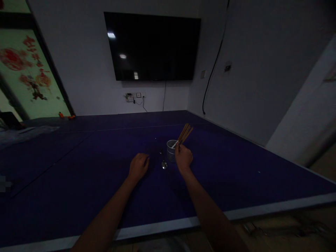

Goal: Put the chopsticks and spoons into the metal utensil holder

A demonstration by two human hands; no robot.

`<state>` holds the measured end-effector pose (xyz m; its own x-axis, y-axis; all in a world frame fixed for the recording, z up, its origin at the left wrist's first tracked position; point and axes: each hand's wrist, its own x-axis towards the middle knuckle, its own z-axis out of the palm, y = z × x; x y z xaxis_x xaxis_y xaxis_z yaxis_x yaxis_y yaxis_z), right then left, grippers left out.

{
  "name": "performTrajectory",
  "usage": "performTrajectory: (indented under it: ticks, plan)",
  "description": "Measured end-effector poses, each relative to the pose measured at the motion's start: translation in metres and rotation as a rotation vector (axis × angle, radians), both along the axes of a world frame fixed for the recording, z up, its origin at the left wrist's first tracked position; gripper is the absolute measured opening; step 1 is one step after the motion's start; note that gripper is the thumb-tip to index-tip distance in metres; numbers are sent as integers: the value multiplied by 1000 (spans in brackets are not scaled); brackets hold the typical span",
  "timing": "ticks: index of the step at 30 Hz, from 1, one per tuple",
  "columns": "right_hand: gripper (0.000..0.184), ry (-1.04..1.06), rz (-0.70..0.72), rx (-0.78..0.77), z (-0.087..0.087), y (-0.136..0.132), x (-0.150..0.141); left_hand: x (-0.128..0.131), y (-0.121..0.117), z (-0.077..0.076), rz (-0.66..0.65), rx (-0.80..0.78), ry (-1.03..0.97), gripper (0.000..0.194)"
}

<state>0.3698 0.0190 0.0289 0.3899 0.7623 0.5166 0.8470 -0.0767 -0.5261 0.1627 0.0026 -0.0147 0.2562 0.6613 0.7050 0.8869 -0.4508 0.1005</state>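
Note:
In my right hand (184, 156) is a small bundle of brown chopsticks (186, 132), pinched near their lower ends and slanting up to the right. The hand is at the right side of a grey cylindrical cup (170, 151), partly covering it. A thin pale piece shows at the cup's mouth beside my fingers; its kind is unclear. Left of the cup a metal spoon (164, 164) lies with its bowl toward me, its handle dim. My left hand (139, 165) rests on the purple surface left of the spoon, fingers curled in and nothing visible in them.
The wide purple tabletop (105, 196) has a pale front edge. Clear plastic sheeting (34, 134) and small orange items (65, 116) lie at the far left. A television (154, 49) hangs on the wall, and a black cable (212, 71) hangs down at the right.

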Motion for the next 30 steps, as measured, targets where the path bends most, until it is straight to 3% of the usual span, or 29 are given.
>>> performTrajectory:
  ticks: [12,30]
  plan:
    - [40,65,17,-13,-3,6,6,0,-2,1,8,-9,7,21]
    - [54,485,33,239,-10,13,12,1,0,-2,18,-19,18,22]
